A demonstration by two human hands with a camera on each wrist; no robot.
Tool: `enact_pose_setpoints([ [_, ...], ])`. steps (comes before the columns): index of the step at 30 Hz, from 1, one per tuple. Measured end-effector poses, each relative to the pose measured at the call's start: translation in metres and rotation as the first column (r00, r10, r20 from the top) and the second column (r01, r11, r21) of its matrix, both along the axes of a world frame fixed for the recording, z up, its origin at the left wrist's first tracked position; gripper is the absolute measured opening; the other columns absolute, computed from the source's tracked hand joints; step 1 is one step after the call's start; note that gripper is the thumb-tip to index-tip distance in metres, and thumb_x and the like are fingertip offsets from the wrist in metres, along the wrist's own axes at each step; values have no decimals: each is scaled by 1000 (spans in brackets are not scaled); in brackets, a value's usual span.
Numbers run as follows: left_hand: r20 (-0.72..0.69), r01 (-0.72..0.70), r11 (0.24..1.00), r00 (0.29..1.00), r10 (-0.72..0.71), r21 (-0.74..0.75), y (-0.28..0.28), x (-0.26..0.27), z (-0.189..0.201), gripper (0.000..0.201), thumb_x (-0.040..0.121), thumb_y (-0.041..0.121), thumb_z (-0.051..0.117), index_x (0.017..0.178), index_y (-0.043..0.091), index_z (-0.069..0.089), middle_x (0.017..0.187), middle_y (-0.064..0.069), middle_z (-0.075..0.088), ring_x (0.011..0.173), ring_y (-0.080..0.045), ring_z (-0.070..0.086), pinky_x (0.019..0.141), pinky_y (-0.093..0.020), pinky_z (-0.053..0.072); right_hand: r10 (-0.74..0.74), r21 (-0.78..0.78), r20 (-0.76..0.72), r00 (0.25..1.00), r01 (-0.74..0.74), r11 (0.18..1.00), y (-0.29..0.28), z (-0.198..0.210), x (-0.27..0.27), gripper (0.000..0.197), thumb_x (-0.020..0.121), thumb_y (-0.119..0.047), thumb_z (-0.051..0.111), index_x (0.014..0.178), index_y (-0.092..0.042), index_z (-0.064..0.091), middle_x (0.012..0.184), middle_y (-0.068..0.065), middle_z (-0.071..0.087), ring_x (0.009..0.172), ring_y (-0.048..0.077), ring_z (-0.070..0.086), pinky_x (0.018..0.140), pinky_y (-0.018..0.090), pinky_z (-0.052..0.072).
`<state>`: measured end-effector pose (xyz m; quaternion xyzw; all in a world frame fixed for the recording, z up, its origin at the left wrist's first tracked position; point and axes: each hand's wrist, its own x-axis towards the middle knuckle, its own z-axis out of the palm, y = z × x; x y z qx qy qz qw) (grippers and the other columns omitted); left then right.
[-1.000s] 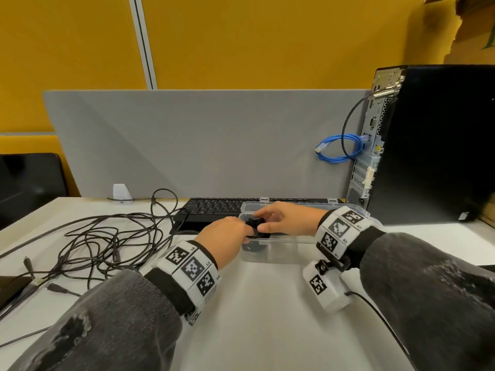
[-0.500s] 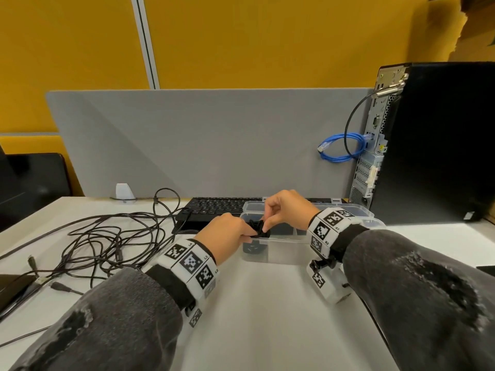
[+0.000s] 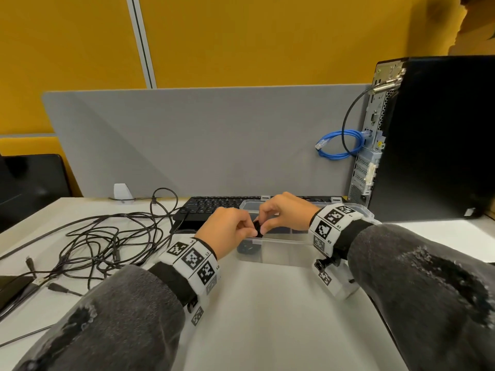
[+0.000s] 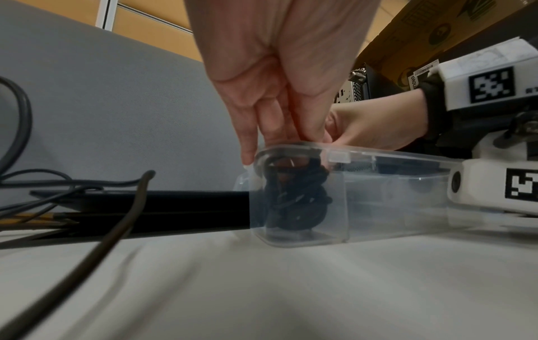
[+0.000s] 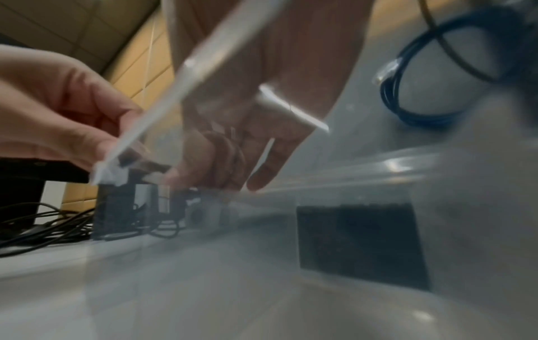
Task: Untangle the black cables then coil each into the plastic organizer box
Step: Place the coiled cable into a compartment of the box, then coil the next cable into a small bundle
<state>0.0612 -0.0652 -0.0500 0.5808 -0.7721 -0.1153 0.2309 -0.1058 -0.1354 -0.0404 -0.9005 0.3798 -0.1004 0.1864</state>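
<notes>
- Coiled black cable [image 4: 294,197] sits bunched in the left end compartment of the clear plastic organizer box [image 3: 284,253], its top loops at rim level.
- Left hand [image 3: 227,228] and right hand [image 3: 286,212] meet over that compartment, fingertips of both pinching the top of the coil; I judge they are tucking it down so it stays wound.
- Both wrists stay low at the box's near side, probably to steady the fingers for this fine work.
- Left wrist view shows what the head view hides: the coil seen through the wall, filling the compartment almost to the floor.
- Right wrist view looks through the blurred box wall; the fingers there are too smeared to read a grip.
- Head view alone shows the tangle of black cables [image 3: 107,236] lying loose on the desk [image 3: 267,317] to the left, well apart from the box, so most of the task remains.
- Behind the box lies a black keyboard [image 3: 214,203]; a PC tower [image 3: 439,140] with a blue network cable [image 3: 337,145] stands at right.
</notes>
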Motion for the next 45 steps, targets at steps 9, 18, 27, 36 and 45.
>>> enact_pose_setpoints([
  [9,175,47,998,983,-53,42,0,2,-2,25,95,24,49,98,13,70,89,-1,67,78,-13,57,64,-17,39,35,-67,-278,960,-56,996,8,16,10,16,88,-22,61,99,-14,69,104,2,69,84,14,57,78,27,45],
  [18,139,179,983,973,-183,41,8,16,-1,29,90,16,60,118,20,60,109,2,67,103,-10,60,91,-20,42,75,-115,-300,951,-114,987,11,8,3,25,88,-17,61,113,-17,61,112,1,65,100,16,60,87,24,45],
  [27,405,166,982,895,-187,87,7,6,-7,27,94,8,44,111,15,64,110,-6,62,104,-24,55,86,-32,44,-28,-205,-748,663,-189,960,40,14,31,33,93,-1,36,119,-7,56,102,7,59,91,30,55,67,30,37],
  [36,-262,-78,995,961,92,63,56,61,16,22,93,11,51,110,23,57,102,6,65,97,-10,60,70,-6,42,-218,115,313,924,191,975,66,56,76,31,90,-11,36,73,-13,61,90,10,68,74,28,64,55,26,43],
  [45,83,-238,887,971,224,396,105,107,5,35,87,37,61,119,27,53,115,6,55,104,-10,54,90,-21,43,-214,205,-109,971,232,951,63,1,161,30,88,-32,58,105,-7,59,107,13,64,90,33,67,76,38,56],
])
